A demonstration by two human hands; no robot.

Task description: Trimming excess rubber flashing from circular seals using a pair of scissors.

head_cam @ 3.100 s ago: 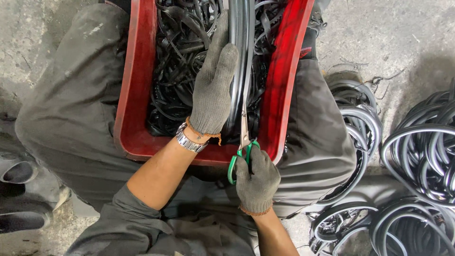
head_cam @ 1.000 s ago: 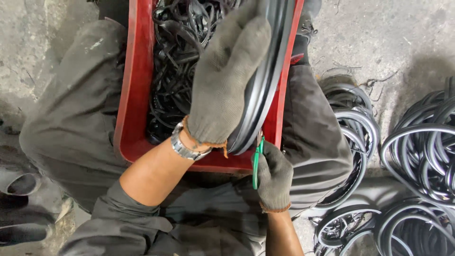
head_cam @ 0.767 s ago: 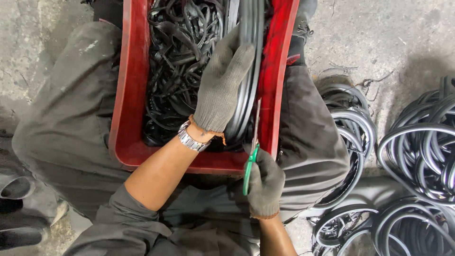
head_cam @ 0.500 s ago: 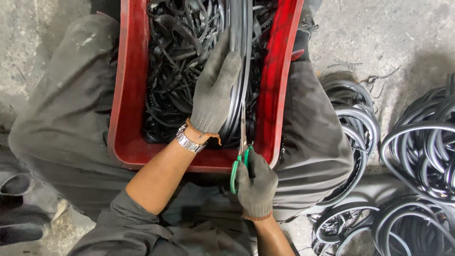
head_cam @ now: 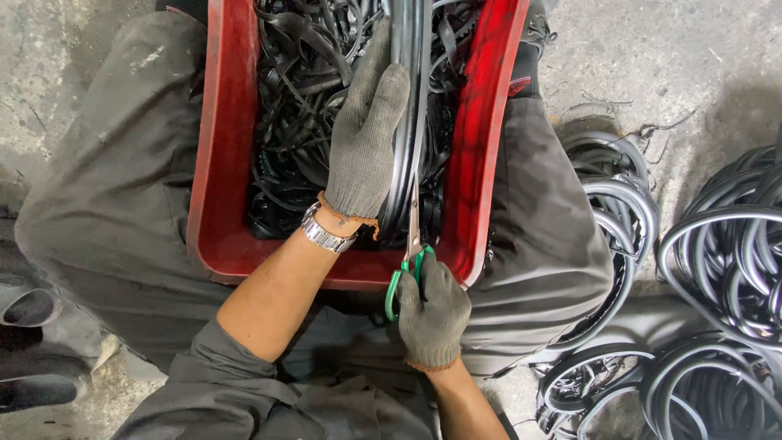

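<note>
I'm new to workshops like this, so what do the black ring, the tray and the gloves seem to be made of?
Black ring: likely rubber, smooth with a dull sheen. Red tray: probably moulded plastic, with a glossy, rounded rim. Gloves on the left hand and right hand: grey knitted fabric, weave visible.

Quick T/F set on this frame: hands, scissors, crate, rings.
1. The left hand wears a grey glove and holds a black rubber ring. True.
2. The right hand holds blue-handled pliers. False: it holds green-handled scissors.
3. The red crate rests on the person's lap. True.
4. The crate is empty. False: it is full of black rubber strips.
5. Black rings lie on the floor to the right. True.
</note>
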